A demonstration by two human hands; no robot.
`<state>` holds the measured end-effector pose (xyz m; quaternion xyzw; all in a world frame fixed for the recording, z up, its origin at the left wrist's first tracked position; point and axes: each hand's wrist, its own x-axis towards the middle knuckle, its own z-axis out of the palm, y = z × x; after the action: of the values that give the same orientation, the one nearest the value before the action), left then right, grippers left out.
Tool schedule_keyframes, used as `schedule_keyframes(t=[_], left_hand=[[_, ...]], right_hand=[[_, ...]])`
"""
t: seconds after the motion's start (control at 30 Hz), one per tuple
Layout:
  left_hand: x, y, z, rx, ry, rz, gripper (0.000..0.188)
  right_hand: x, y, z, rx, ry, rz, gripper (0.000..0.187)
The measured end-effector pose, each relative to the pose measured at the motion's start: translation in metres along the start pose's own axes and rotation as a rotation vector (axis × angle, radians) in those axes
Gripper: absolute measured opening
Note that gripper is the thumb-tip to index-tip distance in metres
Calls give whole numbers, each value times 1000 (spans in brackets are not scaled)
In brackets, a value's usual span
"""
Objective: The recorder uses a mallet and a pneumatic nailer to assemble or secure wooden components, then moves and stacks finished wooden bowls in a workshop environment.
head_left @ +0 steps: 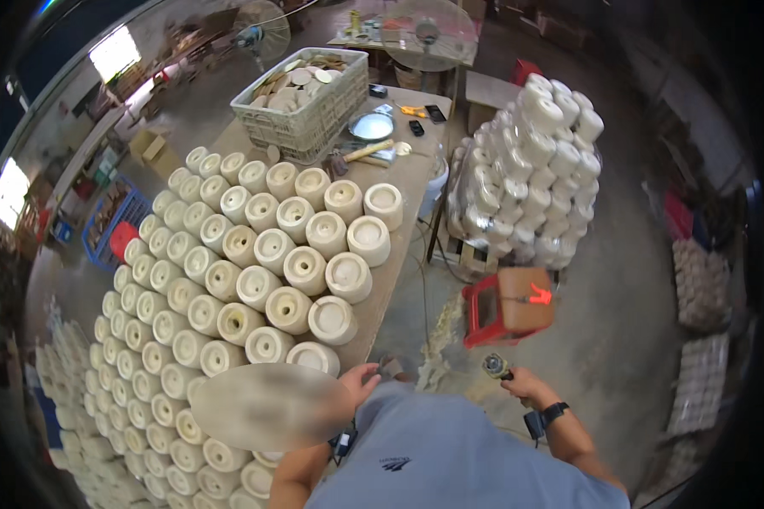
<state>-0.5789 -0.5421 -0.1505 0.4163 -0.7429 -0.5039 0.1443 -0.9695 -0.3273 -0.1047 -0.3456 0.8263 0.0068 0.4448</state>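
Note:
In my right hand (528, 387), held out over the floor on the right, is a dark cylindrical tool (496, 366) with a round metal end. The fingers wrap round its body. My left hand (361, 383) is at the table's edge, fingers partly stretched out and nothing seen in them. A smeared patch hides part of this hand and the pieces beside it. Rows of pale round wooden pieces (346, 277) cover the table (386, 297); many have a round recess or a hole in the top.
A plastic crate (301, 123) of flat wooden pieces stands at the table's far end, near a hammer (365, 151) and a round dish (372, 126). A red stool (484, 314) with a brown box (525, 299) is ahead right, before a wrapped stack of white pieces (526, 187). Cables cross the floor.

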Motion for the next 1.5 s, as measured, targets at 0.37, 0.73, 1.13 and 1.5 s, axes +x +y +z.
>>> schedule_keyframes(t=[0.37, 0.73, 1.13, 1.5], left_hand=[[60, -9, -76, 89, 493, -309, 34], [127, 16, -51, 388, 750, -627, 39], [229, 46, -56, 239, 667, -926, 65], [261, 39, -45, 269, 687, -1153, 58]], right_hand=[[239, -173, -164, -89, 124, -446, 42], [450, -367, -271, -418, 224, -659, 59], [538, -415, -281, -494, 252, -744, 72], [526, -435, -243, -380, 275, -1045, 61]])
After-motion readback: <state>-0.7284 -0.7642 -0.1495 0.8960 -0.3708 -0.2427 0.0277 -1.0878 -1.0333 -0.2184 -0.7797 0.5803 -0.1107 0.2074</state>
